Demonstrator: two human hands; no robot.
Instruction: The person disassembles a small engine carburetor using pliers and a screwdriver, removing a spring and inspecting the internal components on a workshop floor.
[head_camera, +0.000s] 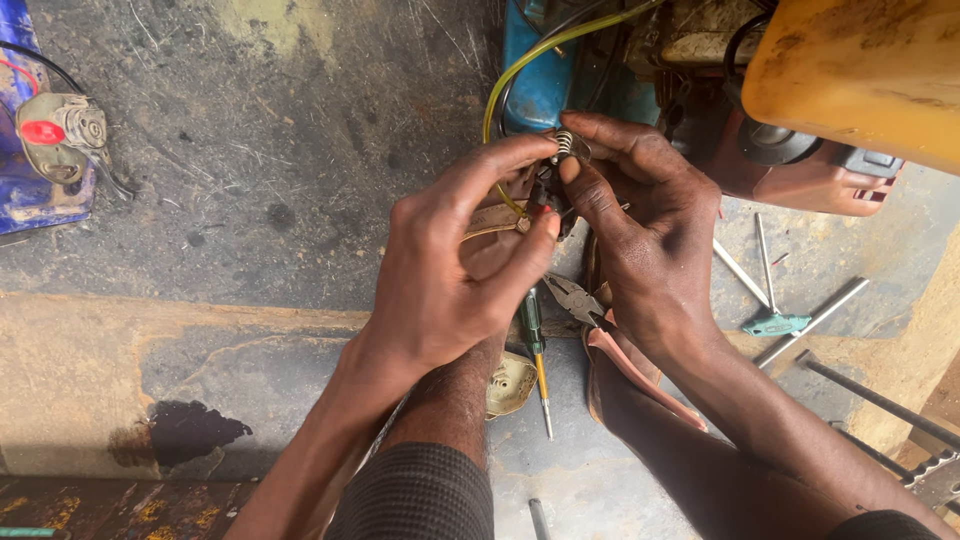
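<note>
Steel coils of a small spring (563, 143) show between the fingertips of both hands, held up in front of a blue machine (540, 70). The left hand (450, 270) pinches the dark little part (543, 195) below the spring between thumb and fingers, while the right hand (640, 220) presses its thumb and forefinger together on the spring's top end. A yellow hose (520, 70) curves down behind the fingers. The spring looks likely to flick free if either pinch slackens, since only fingertips restrain it, and it could vanish on the gritty concrete floor (300, 150). Pliers (575, 297) and a green screwdriver (535, 345) lie directly below the hands.
</note>
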